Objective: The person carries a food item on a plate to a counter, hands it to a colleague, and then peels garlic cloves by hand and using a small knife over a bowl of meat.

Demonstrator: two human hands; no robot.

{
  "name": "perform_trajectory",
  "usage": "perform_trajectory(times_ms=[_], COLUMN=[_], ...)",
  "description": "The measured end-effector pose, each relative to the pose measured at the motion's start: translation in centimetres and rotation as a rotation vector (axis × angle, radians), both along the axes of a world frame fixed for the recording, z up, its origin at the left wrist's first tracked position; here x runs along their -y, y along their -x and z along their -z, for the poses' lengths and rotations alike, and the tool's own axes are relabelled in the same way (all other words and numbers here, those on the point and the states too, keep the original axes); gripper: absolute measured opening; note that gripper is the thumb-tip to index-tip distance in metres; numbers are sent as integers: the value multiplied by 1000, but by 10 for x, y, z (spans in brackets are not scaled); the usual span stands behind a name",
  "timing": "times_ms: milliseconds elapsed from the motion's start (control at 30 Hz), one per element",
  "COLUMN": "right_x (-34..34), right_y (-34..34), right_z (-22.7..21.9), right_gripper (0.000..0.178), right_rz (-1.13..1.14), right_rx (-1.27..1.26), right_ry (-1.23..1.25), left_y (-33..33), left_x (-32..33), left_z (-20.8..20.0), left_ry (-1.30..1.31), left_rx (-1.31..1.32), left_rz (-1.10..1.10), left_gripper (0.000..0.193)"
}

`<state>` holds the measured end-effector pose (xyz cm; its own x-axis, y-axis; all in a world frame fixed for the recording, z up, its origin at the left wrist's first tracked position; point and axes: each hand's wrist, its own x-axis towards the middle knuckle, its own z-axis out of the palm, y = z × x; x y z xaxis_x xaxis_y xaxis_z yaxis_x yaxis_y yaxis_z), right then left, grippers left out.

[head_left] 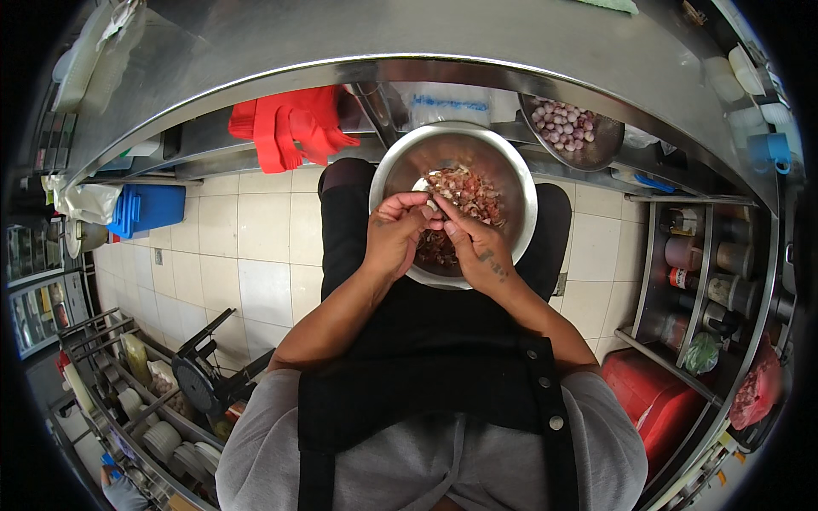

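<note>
The left hand [394, 232] and the right hand [474, 244] met over a round steel bowl [400, 166] resting on the person's lap, fingertips pinched together on one small pale shallot [432, 204], which they held between them just above the bowl's middle. Directly beneath the hands lay a loose heap of peelings [464, 192], papery, reddish-brown and flaky, covering much of the bowl's floor, so by the look of it a good share of the peeling was already done. Beyond the hands and to the right, a second steel bowl [596, 153] sat on the edge of the desk [477, 43], holding smooth, rounded, pinkish-white bulbs; whether these were finished ones or ones still waiting could not be told for sure, though their clean skins suggested peeled. Beyond the hands and to the left, bright red rubber gloves [290, 128] hung limp under the desk's curved metal rim. Under the hands the black apron [434, 358] spread matte and soft over the knees. Far to the left were cream floor tiles [247, 247] and a blue crate [152, 207]; to the right, a wire shelf of bottles [703, 272].
</note>
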<state>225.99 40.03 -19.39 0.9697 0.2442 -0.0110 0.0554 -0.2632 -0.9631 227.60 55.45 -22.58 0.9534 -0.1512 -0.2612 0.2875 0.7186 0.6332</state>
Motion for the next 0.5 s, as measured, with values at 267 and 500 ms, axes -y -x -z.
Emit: perform_trajectory(times_ms=[267, 500], right_x=[11, 4], right_y=[-8, -2], right_z=[-8, -12], right_gripper=[40, 43], right_rz=[85, -57], right_rx=[-351, -111], right_ry=[-101, 178], left_y=[-1, -2], left_x=[-3, -3], left_z=[2, 3], left_ry=[0, 16], left_rx=[-24, -30], left_rz=[28, 25], left_gripper=[16, 14])
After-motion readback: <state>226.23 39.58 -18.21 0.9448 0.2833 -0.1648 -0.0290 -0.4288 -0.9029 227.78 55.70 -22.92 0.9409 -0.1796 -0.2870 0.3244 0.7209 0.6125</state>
